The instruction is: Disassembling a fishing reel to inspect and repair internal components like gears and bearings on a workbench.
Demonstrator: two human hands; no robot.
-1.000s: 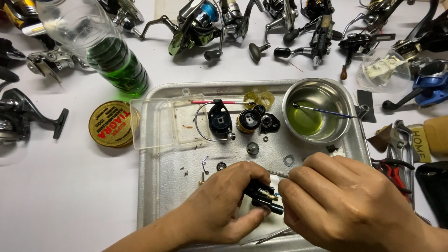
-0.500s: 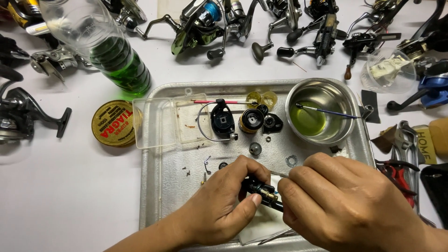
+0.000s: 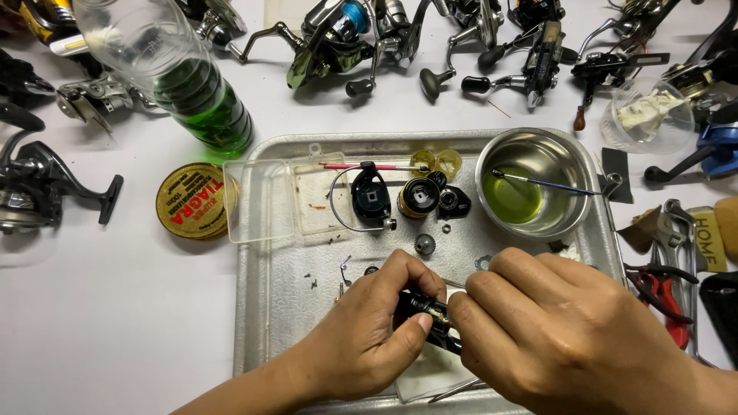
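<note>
Low in the middle of the frame, both hands meet over a metal tray and share one small black reel part. The left hand is curled around it, thumb pressed on its near side and fingertips wrapped over the top, so it is gripping the part firmly. The right hand closes in from the right with its fingers bent onto the part's right end; whether they pinch a small tool or only the part itself cannot be told, since the knuckles hide the tips. Compared with a second ago, the part has been turned and drawn deeper into the left palm: its prongs showed plainly then, and now only a short dark stretch with a brassy glint shows between the two thumbs. The hands have closed together, and the work looks like fine fitting at that joint. Under them lies a white cloth. Further up the tray sit a clear plastic lid, a black side cover, a gold spool and a steel bowl of greenish liquid with a thin brush across it. Off the tray, upper left, lie a bottle with green liquid and a round yellow tin; red pliers lie at the right, and fishing reels line the top edge.
</note>
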